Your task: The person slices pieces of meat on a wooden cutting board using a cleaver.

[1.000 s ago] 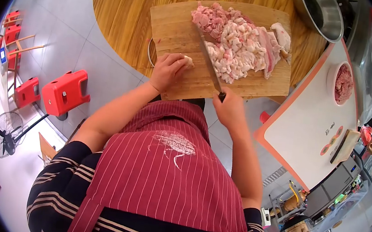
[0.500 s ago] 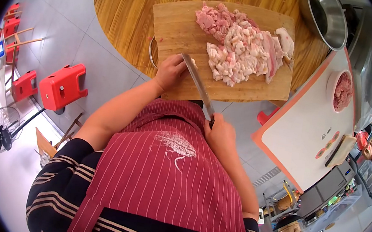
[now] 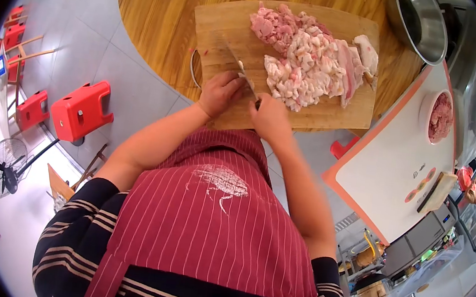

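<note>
Your right hand (image 3: 271,117) has its grip clamped on the knife (image 3: 248,80); your left hand (image 3: 219,95) curls beside the blade, probably for steadying, its grip indiscernible. Beyond, chopped meat (image 3: 301,68) lies on the board (image 3: 327,113), presumably outside the stroke

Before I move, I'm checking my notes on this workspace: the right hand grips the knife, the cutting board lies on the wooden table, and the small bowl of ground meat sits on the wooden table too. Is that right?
Not quite: the head view shows the small bowl on the white, orange-edged table. The right hand grips the knife, and the cutting board lies on the wooden table.
</note>
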The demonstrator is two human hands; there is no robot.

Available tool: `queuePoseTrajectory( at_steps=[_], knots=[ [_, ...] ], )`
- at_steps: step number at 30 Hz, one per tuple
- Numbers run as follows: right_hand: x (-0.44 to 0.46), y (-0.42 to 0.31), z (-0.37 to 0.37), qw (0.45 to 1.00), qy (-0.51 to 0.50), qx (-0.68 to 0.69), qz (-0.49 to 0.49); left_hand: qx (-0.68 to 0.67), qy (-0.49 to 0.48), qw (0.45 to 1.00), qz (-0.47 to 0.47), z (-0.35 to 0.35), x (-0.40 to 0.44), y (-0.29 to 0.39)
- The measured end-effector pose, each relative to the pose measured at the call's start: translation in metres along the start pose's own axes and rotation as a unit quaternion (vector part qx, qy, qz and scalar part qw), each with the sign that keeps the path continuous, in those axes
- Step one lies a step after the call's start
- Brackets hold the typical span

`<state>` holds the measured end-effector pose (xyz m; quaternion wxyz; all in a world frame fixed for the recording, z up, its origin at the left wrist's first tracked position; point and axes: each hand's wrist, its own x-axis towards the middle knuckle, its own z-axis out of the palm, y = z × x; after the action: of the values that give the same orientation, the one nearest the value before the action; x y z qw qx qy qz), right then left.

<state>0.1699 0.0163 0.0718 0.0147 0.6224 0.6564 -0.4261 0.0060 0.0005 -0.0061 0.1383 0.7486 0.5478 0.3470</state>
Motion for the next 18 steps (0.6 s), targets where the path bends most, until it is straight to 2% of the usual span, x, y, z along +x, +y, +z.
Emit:
queuePoseTrajectory(
  at_steps=[2,3,7,9,14,18],
  knots=[
    [0.007,0.009,-0.015,0.998,-0.023,0.061,-0.008,-0.007,0.004,1.000,-0.003,0.000,0.001,-0.001],
    [0.002,0.009,-0.016,0.998,0.012,0.056,-0.006,-0.007,0.003,1.000,-0.004,0.000,0.003,-0.001],
    [-0.040,0.004,-0.024,0.997,0.049,0.054,-0.015,-0.017,0.002,1.000,0.001,-0.003,0.002,0.001],
    [-0.068,-0.004,-0.027,0.999,-0.029,-0.012,0.034,-0.022,-0.007,1.000,-0.009,-0.004,0.002,-0.001],
    [-0.102,0.005,-0.024,0.995,-0.060,-0.019,0.074,-0.046,-0.027,0.999,-0.008,-0.005,0.003,-0.001],
    [-0.080,-0.001,-0.018,0.992,-0.074,-0.019,0.098,-0.048,-0.026,0.998,-0.019,-0.004,0.001,-0.002]
  ],
)
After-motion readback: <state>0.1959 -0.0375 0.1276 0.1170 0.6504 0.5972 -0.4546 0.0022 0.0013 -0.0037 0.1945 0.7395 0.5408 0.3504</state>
